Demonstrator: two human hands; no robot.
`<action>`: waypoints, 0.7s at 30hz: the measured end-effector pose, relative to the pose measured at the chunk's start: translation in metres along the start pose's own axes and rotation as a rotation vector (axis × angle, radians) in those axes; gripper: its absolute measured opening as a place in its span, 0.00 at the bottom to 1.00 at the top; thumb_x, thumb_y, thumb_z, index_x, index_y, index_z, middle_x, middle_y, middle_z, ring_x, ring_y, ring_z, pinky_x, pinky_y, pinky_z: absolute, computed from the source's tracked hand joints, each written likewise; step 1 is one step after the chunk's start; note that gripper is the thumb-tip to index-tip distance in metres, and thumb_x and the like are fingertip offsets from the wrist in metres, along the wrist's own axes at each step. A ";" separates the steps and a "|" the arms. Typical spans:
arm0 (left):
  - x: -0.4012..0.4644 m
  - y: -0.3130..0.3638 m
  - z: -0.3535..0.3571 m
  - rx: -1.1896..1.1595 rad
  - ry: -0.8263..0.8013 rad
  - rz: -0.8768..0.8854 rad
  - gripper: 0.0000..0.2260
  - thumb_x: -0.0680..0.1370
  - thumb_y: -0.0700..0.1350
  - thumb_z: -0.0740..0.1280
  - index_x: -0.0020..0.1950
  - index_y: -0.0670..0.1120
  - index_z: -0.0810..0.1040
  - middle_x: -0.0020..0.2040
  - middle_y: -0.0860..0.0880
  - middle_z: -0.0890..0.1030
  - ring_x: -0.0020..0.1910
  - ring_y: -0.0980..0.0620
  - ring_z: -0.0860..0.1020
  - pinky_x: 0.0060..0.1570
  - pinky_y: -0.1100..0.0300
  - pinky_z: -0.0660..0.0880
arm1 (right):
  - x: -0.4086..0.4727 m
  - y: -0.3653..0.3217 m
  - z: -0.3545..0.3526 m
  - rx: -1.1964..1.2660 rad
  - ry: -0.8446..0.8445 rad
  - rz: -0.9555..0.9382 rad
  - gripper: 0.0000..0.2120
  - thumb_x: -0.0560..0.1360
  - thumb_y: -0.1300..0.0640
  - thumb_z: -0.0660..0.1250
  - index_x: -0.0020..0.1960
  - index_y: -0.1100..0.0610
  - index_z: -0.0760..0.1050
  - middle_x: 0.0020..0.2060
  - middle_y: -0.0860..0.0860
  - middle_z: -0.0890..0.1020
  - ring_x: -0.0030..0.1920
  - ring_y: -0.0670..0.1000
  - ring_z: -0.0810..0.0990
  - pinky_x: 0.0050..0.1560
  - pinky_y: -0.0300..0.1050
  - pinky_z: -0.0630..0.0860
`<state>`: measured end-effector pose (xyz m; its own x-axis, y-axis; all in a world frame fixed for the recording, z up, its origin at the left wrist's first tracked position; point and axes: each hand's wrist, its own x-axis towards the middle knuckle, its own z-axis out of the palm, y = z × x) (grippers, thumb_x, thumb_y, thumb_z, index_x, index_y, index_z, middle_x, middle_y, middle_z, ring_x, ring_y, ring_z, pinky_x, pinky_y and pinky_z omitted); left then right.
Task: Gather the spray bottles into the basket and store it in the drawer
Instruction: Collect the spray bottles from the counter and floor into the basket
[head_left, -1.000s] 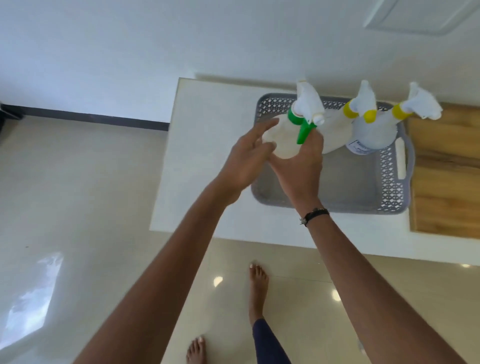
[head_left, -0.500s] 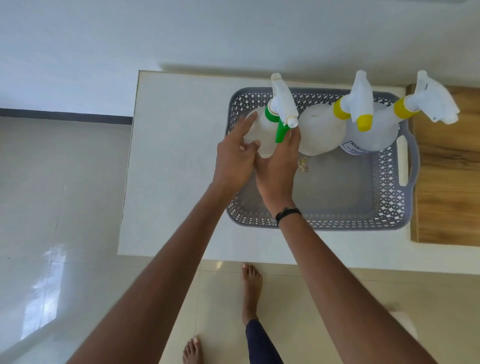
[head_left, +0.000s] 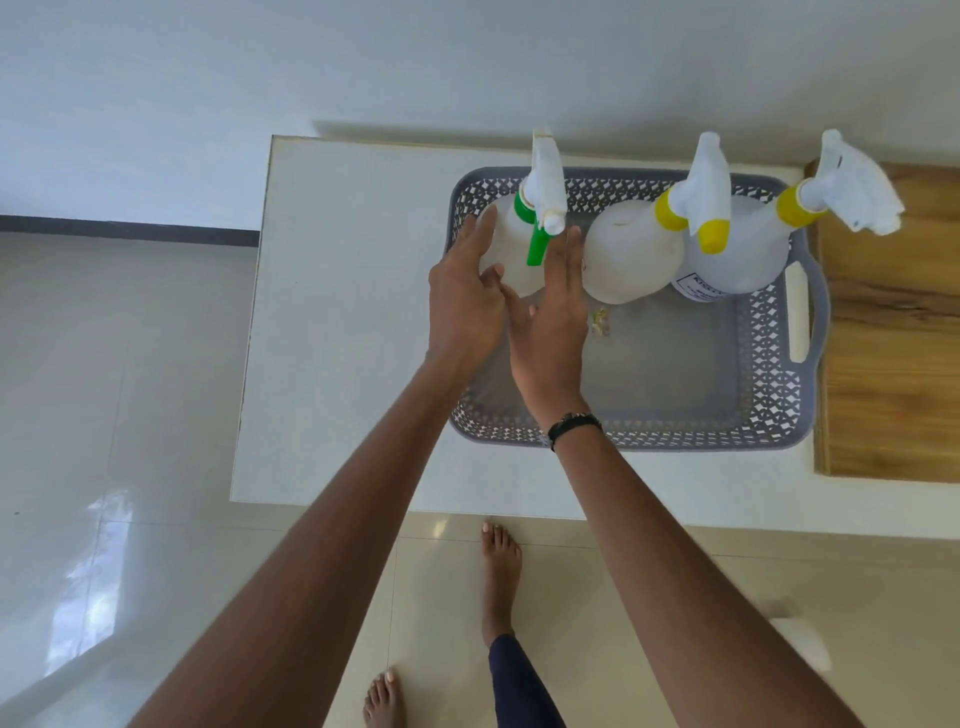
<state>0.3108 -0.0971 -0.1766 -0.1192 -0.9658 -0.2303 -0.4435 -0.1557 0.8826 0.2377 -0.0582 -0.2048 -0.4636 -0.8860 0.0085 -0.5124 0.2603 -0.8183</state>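
Three white spray bottles stand upright along the far side of a grey perforated basket (head_left: 769, 415). The left bottle (head_left: 511, 244) has a green collar and trigger. The middle bottle (head_left: 634, 254) and the right bottle (head_left: 737, 260) have yellow collars. My left hand (head_left: 465, 301) and my right hand (head_left: 550, 322) flank the green-trigger bottle with straight fingers, at most lightly touching its sides. Neither hand grips it.
The basket sits on a white counter (head_left: 337, 312) that ends at a white wall. A wooden board (head_left: 893, 332) lies to the basket's right. A small scrap (head_left: 601, 322) lies on the basket floor. My bare feet stand on the tiled floor (head_left: 104, 415) below.
The green-trigger bottle was set down into the basket's left far corner. My fingers have straightened and let go of it.
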 end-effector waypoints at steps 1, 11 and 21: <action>-0.004 0.001 -0.001 0.022 0.012 0.012 0.26 0.77 0.28 0.58 0.74 0.44 0.66 0.73 0.46 0.70 0.70 0.40 0.69 0.67 0.50 0.72 | -0.002 0.000 -0.002 -0.001 -0.007 -0.002 0.33 0.77 0.59 0.66 0.76 0.62 0.53 0.76 0.59 0.56 0.74 0.49 0.54 0.69 0.33 0.65; -0.118 -0.006 -0.003 -0.010 0.182 0.024 0.14 0.80 0.34 0.59 0.63 0.44 0.74 0.58 0.53 0.77 0.57 0.58 0.75 0.50 0.77 0.71 | -0.107 0.000 -0.064 0.025 0.008 -0.094 0.16 0.79 0.63 0.61 0.67 0.62 0.69 0.60 0.56 0.75 0.60 0.48 0.76 0.55 0.44 0.80; -0.260 -0.006 0.006 -0.006 -0.074 0.121 0.11 0.80 0.34 0.60 0.60 0.44 0.74 0.53 0.55 0.78 0.49 0.66 0.76 0.46 0.77 0.73 | -0.250 0.022 -0.136 -0.019 0.055 -0.032 0.14 0.80 0.61 0.59 0.65 0.57 0.71 0.60 0.51 0.77 0.57 0.44 0.77 0.55 0.38 0.79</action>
<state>0.3394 0.1562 -0.1241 -0.2367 -0.9597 -0.1512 -0.4168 -0.0403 0.9081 0.2440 0.2208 -0.1469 -0.4859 -0.8715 0.0665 -0.5411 0.2402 -0.8060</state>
